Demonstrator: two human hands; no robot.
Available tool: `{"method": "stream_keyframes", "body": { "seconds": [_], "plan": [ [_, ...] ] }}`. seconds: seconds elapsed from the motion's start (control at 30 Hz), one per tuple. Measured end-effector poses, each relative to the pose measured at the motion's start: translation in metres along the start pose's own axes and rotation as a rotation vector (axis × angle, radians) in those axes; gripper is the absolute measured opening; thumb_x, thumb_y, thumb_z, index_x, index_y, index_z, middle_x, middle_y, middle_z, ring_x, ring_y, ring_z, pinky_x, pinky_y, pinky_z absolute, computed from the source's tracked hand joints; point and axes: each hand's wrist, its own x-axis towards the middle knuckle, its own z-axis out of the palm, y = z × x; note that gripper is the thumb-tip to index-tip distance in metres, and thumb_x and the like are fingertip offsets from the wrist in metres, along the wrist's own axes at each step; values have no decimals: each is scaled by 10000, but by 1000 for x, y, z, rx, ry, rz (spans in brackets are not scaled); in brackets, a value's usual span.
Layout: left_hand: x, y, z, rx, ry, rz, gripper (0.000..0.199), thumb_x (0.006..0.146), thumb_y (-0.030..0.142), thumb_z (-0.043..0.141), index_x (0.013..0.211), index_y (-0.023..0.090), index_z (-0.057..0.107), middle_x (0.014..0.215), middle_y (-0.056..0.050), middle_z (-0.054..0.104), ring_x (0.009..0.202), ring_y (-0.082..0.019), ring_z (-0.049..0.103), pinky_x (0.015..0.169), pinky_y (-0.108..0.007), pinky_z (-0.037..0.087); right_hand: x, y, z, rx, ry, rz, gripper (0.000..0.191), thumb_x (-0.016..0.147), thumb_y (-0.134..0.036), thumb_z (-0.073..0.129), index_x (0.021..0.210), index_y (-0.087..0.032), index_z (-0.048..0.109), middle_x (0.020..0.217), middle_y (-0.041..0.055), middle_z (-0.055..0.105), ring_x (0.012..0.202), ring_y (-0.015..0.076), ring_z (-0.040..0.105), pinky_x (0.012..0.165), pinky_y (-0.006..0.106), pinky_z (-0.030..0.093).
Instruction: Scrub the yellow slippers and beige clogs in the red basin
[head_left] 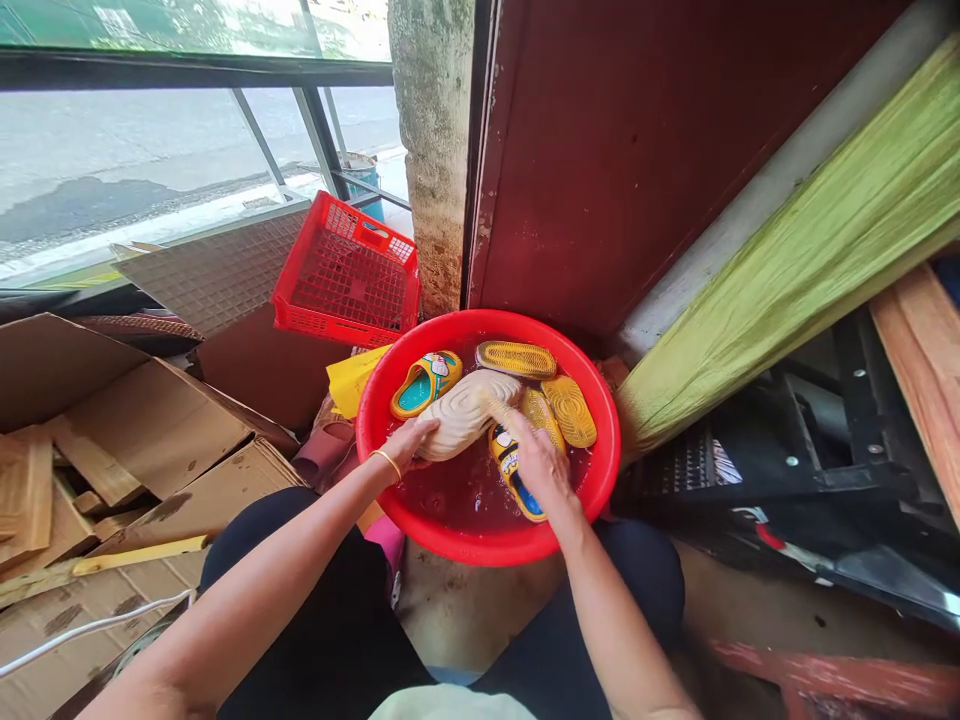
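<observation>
My left hand [411, 443], with a gold-coloured bangle at the wrist, grips one end of a cream-soled shoe [457, 415] turned sole up. Curved grooves cover that sole. My right hand [544, 465] is closed on a small tan brush [496, 408], blurred, whose far end rests on the sole. Both hands are over a red basin [480, 548] of dark reddish water. Around the shoe lie a yellow clog with a teal inside [427, 383], a yellow clog with a blue inside [527, 490] partly under my right hand, and several upturned yellow soles [571, 410].
A red plastic crate [349, 275] stands behind the basin at the left. Cardboard boxes [161, 415] with wood pieces fill the left side. A dark red door [645, 130] rises behind; a green cloth [787, 250] hangs at the right beside a black metal frame [832, 420].
</observation>
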Motion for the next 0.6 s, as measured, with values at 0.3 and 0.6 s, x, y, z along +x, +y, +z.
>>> {"method": "stream_keyframes", "body": {
  "seconds": [0.3, 0.6],
  "plan": [
    [-6, -13, 21, 1077, 209, 740, 707, 853, 359, 621, 1498, 134, 438, 1549, -219, 460, 1425, -356, 455, 1164, -483, 372, -2, 20, 0, 15, 6, 19, 588, 1005, -260, 418, 1592, -278, 410, 1039, 117, 706, 856, 244, 693, 756, 326, 550],
    [2, -20, 53, 1336, 221, 525, 1031, 755, 526, 773, 1587, 133, 309, 1684, -259, 195, 1548, -412, 211, 1145, -612, 333, 0, 35, -1, 174, 77, 62, 559, 996, -261, 434, 1547, -166, 463, 1305, 161, 690, 1192, 281, 653, 1029, 399, 517]
  ]
}}
